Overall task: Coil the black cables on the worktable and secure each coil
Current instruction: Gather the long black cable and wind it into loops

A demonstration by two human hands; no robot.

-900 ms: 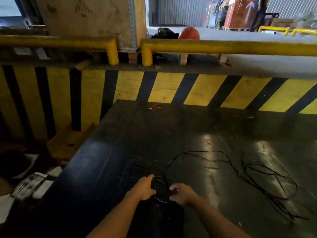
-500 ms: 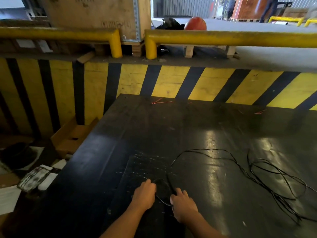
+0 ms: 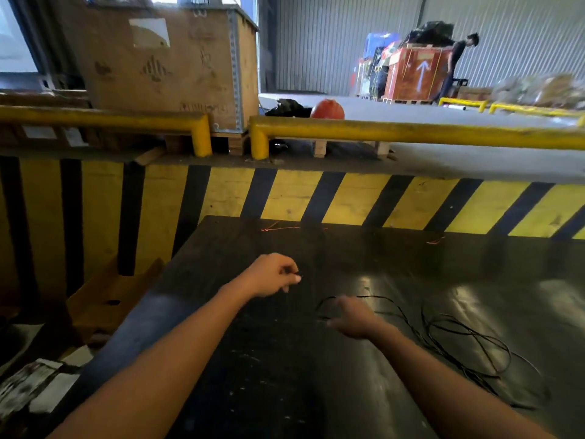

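Observation:
A thin black cable (image 3: 357, 297) arcs over the dark worktable (image 3: 348, 255) and runs right into a loose tangle of black cable (image 3: 462, 343). My left hand (image 3: 272, 275) is raised over the table's left-middle, fingers curled, pinching a short dark bit of cable at its fingertips. My right hand (image 3: 351, 318) is blurred, lower and to the right. Its fingers are together at the near end of the cable arc and seem closed on it. No coil shows between my hands.
A yellow-and-black striped wall (image 3: 348, 201) backs the table, with yellow rails (image 3: 411, 133) above it. A wooden crate (image 3: 164, 64) stands behind on the left. Cardboard (image 3: 107, 299) and papers (image 3: 28, 384) lie below the table's left edge. A person (image 3: 456, 58) stands far back.
The camera tilted up. My hands left the small loop near the front edge: the left rose and moved farther away, the right shifted right along the cable.

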